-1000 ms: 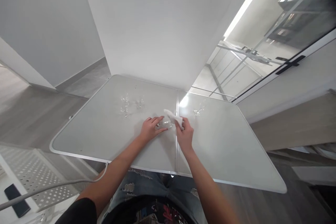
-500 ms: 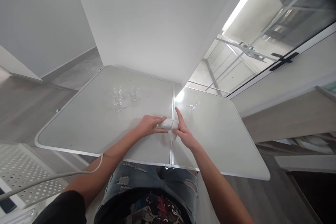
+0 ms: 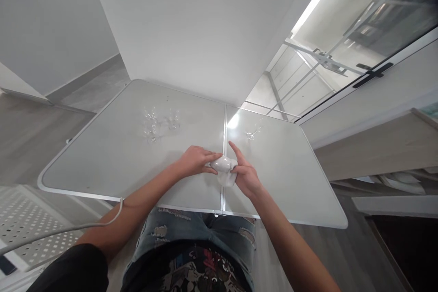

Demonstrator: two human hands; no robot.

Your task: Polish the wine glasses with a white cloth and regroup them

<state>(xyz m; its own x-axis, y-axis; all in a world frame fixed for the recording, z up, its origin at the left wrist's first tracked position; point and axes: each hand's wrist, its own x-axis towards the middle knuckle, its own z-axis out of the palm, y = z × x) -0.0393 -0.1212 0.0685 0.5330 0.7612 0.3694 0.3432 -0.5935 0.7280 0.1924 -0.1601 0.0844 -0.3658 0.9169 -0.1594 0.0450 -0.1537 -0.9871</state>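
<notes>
My left hand grips a clear wine glass lying sideways above the table's seam, its fingers and thumb around the left end. A white cloth hangs at the glass's right end and below it. My right hand pinches this cloth against the glass between thumb and fingers, with the index finger stretched up and away. Whether some of the cloth is inside the glass, I cannot tell. On the table's left half stand several clear glasses, hard to make out. One more clear glass is on the right half, beyond my right hand.
The pale folding table has a metal rim and a seam across its middle. A white wall rises at its far edge. A white cable crosses near my left forearm. A glass door stands at the right.
The glass has turned slightly in my hands, and more of the white cloth shows below it. My right hand has shifted a little to the right. The view has moved slightly.
</notes>
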